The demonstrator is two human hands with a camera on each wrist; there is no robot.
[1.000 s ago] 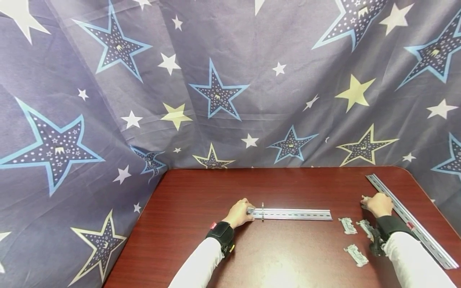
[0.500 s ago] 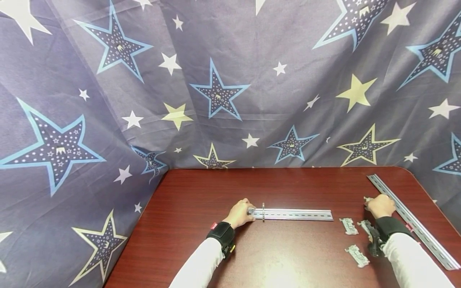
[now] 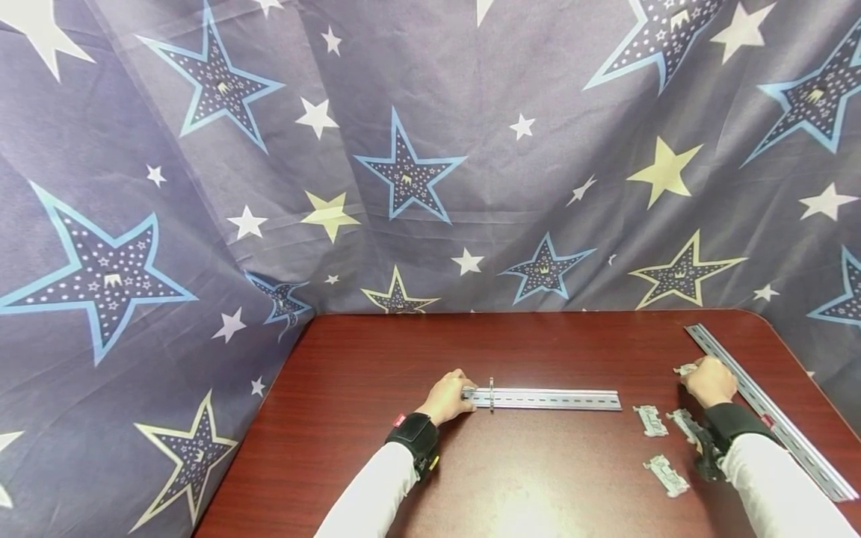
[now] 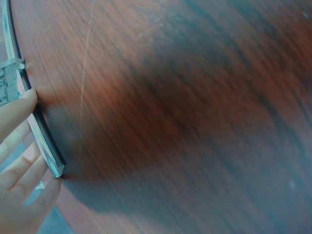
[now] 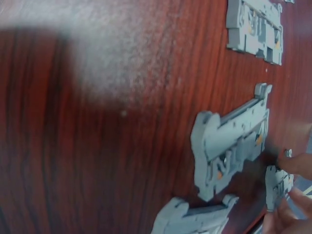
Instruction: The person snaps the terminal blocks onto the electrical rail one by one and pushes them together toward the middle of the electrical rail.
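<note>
My left hand grips the left end of a slotted metal DIN rail lying crosswise on the table, thumb on the near side and fingers along the other edge. Just right of those fingers, a grey terminal block sits across the rail, seen edge-on in the head view. Over on the right, my right hand pinches another grey terminal block between thumb and fingers, low at the table. Part of that block shows past the knuckles in the head view; the rest is hidden by the hand.
Loose terminal blocks lie near the right forearm: one by the rail's right end, one beside the wrist, one closer to me. A second DIN rail lies slanted along the table's right side. A star-patterned cloth hangs behind.
My right hand has shifted slightly to the right, and more of the terminal block shows beyond its knuckles. The left hand and the rail have stayed where they were.
</note>
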